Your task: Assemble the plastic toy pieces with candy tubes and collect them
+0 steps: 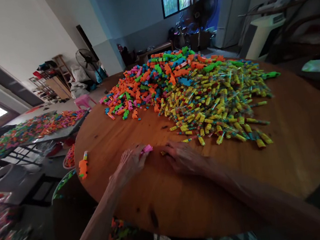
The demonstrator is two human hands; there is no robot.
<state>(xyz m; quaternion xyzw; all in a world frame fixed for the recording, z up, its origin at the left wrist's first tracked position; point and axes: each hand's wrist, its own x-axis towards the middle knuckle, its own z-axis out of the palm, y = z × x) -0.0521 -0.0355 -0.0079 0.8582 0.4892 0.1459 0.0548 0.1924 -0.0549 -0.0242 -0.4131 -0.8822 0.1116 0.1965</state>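
My left hand [133, 159] is closed around a small pink plastic toy piece [147, 149], whose end sticks out toward the right. Just across a short gap, my right hand [182, 156] pinches a small yellow-wrapped tube [163, 153], mostly covered by the fingers. Both hands rest low over the round wooden table [164, 198]. Beyond my right hand spreads a heap of yellow-wrapped clear tubes [213, 101]. Behind it lies a pile of orange, green, blue and pink toy pieces [143, 84].
An orange toy with a tube attached [83, 167] lies at the table's left edge. To the left stand a second table heaped with toy pieces [45, 125], a pink stool [84, 101] and filled plastic bags [4, 235]. A fan [85, 59] is farther back.
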